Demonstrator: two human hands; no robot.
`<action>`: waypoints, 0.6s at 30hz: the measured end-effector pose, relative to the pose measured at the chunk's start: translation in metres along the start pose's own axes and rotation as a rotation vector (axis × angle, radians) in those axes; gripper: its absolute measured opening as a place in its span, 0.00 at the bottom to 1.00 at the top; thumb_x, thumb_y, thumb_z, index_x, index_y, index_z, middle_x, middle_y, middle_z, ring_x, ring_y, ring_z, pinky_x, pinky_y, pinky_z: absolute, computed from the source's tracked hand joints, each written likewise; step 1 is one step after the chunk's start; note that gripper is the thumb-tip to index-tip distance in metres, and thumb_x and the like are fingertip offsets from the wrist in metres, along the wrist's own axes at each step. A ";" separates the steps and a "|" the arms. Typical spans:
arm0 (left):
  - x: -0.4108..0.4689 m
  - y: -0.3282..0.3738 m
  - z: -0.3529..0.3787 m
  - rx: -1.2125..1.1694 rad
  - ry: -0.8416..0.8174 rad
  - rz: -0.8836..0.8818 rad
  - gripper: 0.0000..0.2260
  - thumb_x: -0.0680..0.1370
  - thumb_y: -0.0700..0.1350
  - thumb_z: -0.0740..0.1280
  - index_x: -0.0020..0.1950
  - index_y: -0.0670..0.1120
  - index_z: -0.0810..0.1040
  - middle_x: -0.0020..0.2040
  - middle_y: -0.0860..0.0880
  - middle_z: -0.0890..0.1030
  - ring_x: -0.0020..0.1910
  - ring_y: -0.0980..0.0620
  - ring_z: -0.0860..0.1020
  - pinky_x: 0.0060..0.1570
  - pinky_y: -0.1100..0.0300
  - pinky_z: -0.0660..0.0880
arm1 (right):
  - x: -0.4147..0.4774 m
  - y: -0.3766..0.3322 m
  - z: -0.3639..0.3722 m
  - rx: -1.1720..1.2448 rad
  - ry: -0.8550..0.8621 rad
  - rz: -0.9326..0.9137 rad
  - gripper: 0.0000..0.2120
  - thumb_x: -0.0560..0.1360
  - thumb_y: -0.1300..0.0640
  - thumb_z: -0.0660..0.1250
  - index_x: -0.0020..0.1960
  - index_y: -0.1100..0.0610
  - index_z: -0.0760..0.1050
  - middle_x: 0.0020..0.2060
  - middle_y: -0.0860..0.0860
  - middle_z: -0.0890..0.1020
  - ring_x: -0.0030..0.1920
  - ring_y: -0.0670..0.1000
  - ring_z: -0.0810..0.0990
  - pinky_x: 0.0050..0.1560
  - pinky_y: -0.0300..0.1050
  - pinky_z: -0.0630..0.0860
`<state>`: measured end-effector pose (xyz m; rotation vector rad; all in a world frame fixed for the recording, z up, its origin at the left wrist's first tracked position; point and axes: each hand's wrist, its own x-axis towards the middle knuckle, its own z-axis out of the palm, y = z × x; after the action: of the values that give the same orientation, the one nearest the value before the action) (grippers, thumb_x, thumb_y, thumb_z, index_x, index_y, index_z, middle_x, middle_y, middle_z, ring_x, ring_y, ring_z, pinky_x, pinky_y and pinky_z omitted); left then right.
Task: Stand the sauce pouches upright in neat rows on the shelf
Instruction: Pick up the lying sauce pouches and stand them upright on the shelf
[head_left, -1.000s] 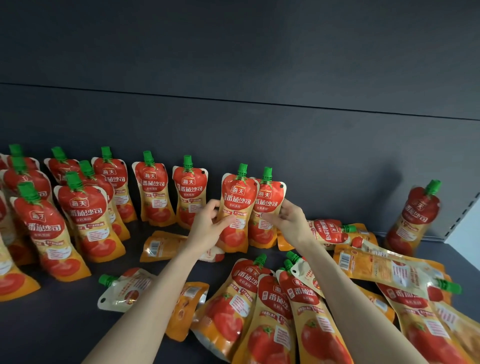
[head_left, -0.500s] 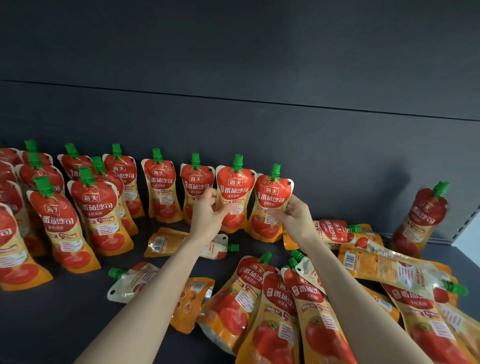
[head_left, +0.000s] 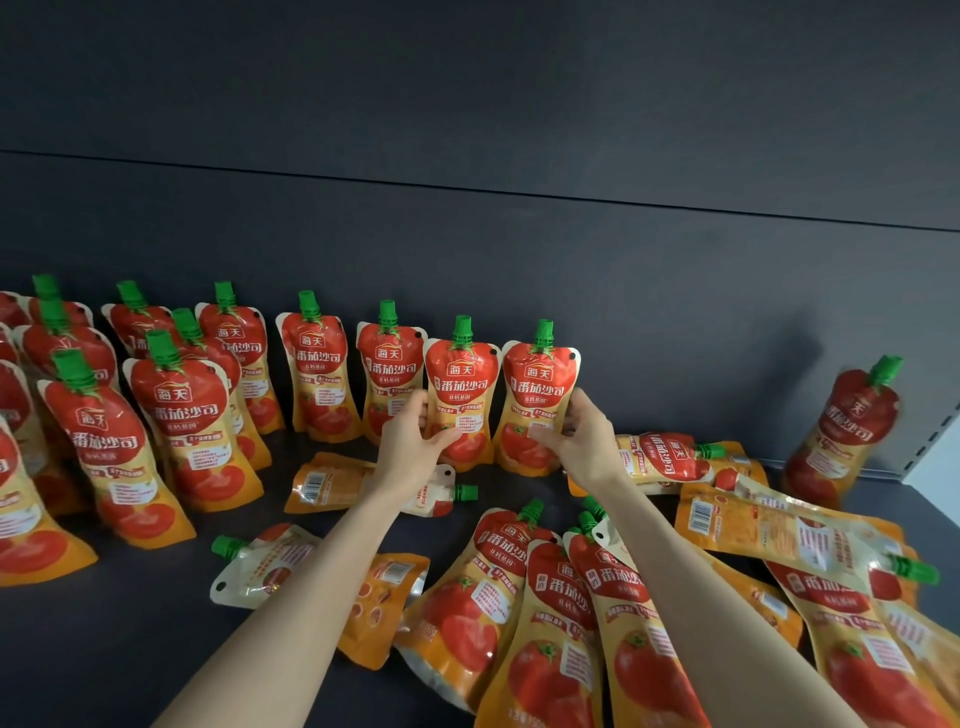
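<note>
We see our left hand (head_left: 410, 441) gripping the lower left side of an upright tomato sauce pouch (head_left: 461, 395), thumb across its front, while our right hand (head_left: 582, 441) grips the lower right side of the neighbouring upright pouch (head_left: 537, 400). The two pouches stand just beside each other against the shelf's (head_left: 130, 623) back edge, at the right end of the back row (head_left: 311, 369). Behind our left wrist a pouch (head_left: 332, 480) lies flat, barcode up. Near the front edge a heap of fallen pouches (head_left: 545, 623) lies under our forearms. One lone pouch (head_left: 847, 431) leans in the back right corner.
</note>
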<state>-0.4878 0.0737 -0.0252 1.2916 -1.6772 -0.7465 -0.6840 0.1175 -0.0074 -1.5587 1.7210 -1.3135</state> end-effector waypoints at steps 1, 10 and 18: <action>0.000 0.001 0.000 -0.004 -0.003 0.002 0.19 0.74 0.43 0.70 0.61 0.44 0.69 0.62 0.46 0.76 0.63 0.48 0.74 0.60 0.52 0.73 | 0.000 0.000 0.000 -0.005 0.001 0.002 0.19 0.73 0.59 0.70 0.61 0.57 0.70 0.58 0.52 0.79 0.58 0.52 0.78 0.54 0.44 0.75; -0.002 0.000 -0.002 0.023 -0.032 0.000 0.18 0.75 0.44 0.69 0.62 0.44 0.68 0.63 0.46 0.76 0.64 0.47 0.73 0.61 0.51 0.72 | -0.004 -0.002 0.001 -0.041 -0.005 0.039 0.18 0.75 0.57 0.68 0.62 0.56 0.67 0.61 0.52 0.78 0.61 0.53 0.77 0.58 0.49 0.75; -0.003 0.003 -0.003 0.095 -0.057 -0.016 0.18 0.76 0.46 0.67 0.63 0.43 0.68 0.64 0.45 0.75 0.65 0.47 0.73 0.61 0.52 0.72 | -0.007 -0.010 0.002 -0.088 0.004 0.076 0.19 0.76 0.57 0.66 0.63 0.57 0.65 0.62 0.53 0.76 0.62 0.53 0.76 0.58 0.50 0.76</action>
<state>-0.4868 0.0774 -0.0218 1.3614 -1.7686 -0.7271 -0.6757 0.1247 -0.0018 -1.5237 1.8445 -1.2194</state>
